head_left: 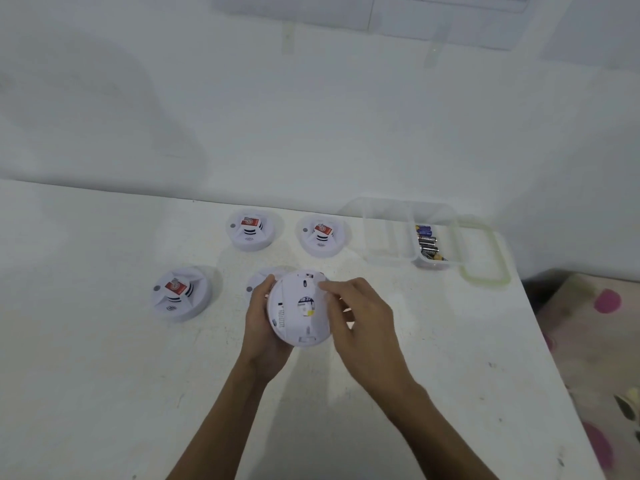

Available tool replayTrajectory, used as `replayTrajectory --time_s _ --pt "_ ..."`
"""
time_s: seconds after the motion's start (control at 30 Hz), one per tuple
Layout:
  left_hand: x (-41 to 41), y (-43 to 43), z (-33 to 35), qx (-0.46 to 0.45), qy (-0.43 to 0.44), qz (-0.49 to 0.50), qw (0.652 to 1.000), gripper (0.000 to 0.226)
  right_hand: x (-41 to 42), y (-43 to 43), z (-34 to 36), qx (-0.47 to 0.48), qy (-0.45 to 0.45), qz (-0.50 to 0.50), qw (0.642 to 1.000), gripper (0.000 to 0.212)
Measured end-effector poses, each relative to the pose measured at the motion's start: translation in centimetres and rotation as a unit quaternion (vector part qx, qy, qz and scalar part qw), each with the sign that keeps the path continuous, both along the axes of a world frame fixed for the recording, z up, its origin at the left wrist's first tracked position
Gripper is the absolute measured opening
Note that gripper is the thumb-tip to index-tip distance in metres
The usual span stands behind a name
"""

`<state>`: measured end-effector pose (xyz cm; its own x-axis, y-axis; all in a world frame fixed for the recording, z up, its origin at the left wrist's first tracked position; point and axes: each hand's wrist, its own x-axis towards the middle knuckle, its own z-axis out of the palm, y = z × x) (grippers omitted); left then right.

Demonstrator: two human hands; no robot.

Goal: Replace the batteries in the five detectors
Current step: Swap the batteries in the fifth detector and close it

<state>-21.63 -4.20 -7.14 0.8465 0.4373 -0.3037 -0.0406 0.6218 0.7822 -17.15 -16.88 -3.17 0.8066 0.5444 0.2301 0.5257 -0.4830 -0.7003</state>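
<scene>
Your left hand [263,327] cups the held detector [298,313] by its left rim, back side up, above the table [104,341]. Your right hand [360,317] curls its fingers onto the right rim, so both hands are clamped on this one unit. The near-left detector [178,294], back-left detector [250,230] and back-right detector [320,235] stand face up. A fifth detector [259,277] shows only partly behind the held one. The batteries [427,242] lie in the right compartment of the clear container [391,237], with its lid [485,251] alongside. Likely hazards: forcing the back the wrong way may snap its tabs. A slip on the smooth rim may drop the unit onto the fifth detector below. Spent and fresh cells may mix if you return them to that same compartment.
</scene>
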Motion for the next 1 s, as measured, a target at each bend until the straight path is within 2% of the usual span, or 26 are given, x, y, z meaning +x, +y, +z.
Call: replayTrajectory --time_s 0.07,0.13,0.23,0.3,0.33,0.4,0.47,0.5,0.6,0.7,0.77,0.83,1.0 --pt "-0.1 0.2 -0.2 -0.003 0.007 -0.014 1.000 0.052 0.3 -0.4 -0.1 0.025 -0.004 -0.007 1.000 0.043" --pt "-0.2 0.2 0.0 0.004 0.000 -0.036 0.999 0.056 0.3 -0.6 -0.1 0.037 0.012 -0.004 0.999 0.048" --pt "-0.1 0.1 1.1 0.058 -0.003 -0.065 0.996 0.032 0.2 -0.7 -0.3 0.025 0.042 -0.017 0.999 0.050" --pt "0.1 0.4 1.4 0.052 0.054 -0.077 0.994 0.053 -0.1 -0.6 0.2 0.026 0.103 -0.027 0.994 0.044" --pt "0.2 0.4 1.6 0.066 0.071 -0.083 0.992 0.049 -0.2 -0.6 0.5 0.038 0.157 -0.026 0.987 0.043" --pt "0.6 0.5 2.2 0.159 0.101 -0.102 0.977 0.033 -0.3 -0.6 0.9 0.069 0.245 -0.013 0.967 0.040" --pt "0.7 0.7 2.7 0.270 0.113 -0.101 0.951 0.039 -0.3 -0.8 0.9 0.095 0.275 -0.004 0.957 0.036" --pt "0.7 0.7 3.3 0.293 0.106 -0.096 0.945 0.039 -0.3 -0.9 0.8 0.114 0.283 0.003 0.952 0.036" --pt "0.3 1.0 4.2 0.269 0.075 -0.097 0.955 0.022 0.0 -1.3 0.4 0.182 0.313 0.008 0.932 0.036" --pt "-0.5 2.1 4.0 0.261 0.063 -0.105 0.957 0.027 0.6 -1.8 0.2 0.255 0.370 -0.052 0.892 0.042" --pt "-0.8 2.4 4.1 0.298 0.052 -0.115 0.946 0.033 1.1 -1.9 0.0 0.284 0.413 -0.074 0.862 0.029" --pt "-0.7 2.4 4.3 0.297 0.040 -0.112 0.948 0.027 1.5 -2.1 -0.1 0.302 0.440 -0.086 0.841 0.022" --pt "-0.6 2.2 4.6 0.283 0.034 -0.118 0.951 0.028 1.7 -2.6 -0.7 0.291 0.416 -0.105 0.855 0.030"
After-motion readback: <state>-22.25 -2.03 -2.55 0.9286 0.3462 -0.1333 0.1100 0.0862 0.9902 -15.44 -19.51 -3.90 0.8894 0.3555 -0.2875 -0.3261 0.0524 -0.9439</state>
